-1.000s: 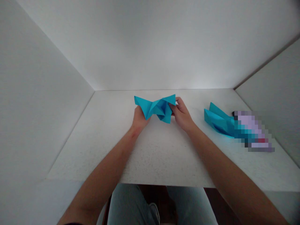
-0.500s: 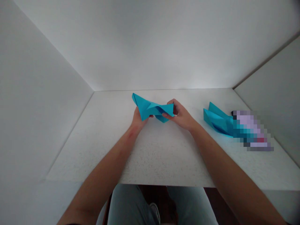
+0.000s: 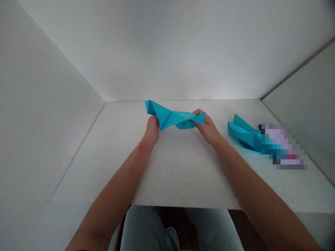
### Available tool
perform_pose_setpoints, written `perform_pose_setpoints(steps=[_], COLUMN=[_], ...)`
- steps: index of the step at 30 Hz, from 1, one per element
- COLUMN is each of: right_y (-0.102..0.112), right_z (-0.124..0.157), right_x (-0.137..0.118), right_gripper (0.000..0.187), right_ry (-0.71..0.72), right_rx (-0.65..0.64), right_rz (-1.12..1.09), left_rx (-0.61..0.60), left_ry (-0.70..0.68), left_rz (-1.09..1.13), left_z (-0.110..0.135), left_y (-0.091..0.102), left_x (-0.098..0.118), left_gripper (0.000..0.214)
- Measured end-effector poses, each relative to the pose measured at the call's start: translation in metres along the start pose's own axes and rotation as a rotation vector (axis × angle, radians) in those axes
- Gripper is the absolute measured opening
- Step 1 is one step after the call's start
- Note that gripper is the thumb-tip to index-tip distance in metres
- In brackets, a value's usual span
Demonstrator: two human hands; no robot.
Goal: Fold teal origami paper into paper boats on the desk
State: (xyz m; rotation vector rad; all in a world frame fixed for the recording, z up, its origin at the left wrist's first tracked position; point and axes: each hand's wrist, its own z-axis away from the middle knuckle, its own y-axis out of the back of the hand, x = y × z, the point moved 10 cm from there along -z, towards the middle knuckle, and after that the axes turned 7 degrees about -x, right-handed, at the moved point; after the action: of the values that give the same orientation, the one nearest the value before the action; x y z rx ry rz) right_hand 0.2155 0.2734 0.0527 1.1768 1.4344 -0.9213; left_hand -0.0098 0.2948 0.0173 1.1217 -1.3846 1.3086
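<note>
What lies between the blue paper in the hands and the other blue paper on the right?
In the head view, only the right hand gripping the held blue paper, then bare white table up to the other blue paper.

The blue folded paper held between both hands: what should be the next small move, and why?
Probably lay the blue folded paper on the table and press its middle flat. The left hand and right hand pinch its opposite ends, it is stretched wide between them, and its centre folds look loose.

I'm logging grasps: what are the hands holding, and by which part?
A folded blue paper piece, held by both: the left hand pinches its left end, the right hand its right tip.
</note>
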Motion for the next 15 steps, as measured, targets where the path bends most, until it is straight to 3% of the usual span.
perform_pose_setpoints(steps=[3, 8, 15], right_y=[0.001, 0.008, 0.020], right_z=[0.001, -0.003, -0.004], right_x=[0.004, 0.016, 0.025], right_gripper=[0.038, 0.047, 0.026], right_ry=[-0.046, -0.082, -0.114], right_rx=[0.034, 0.068, 0.139], right_rz=[-0.108, -0.088, -0.086], left_rx=[0.020, 0.085, 0.094], left_ry=[-0.039, -0.016, 0.020], left_rz=[-0.009, -0.030, 0.035], left_z=[0.001, 0.001, -0.003], left_y=[0.002, 0.003, 0.011], left_x=[0.004, 0.008, 0.001], left_gripper=[0.040, 0.037, 0.040])
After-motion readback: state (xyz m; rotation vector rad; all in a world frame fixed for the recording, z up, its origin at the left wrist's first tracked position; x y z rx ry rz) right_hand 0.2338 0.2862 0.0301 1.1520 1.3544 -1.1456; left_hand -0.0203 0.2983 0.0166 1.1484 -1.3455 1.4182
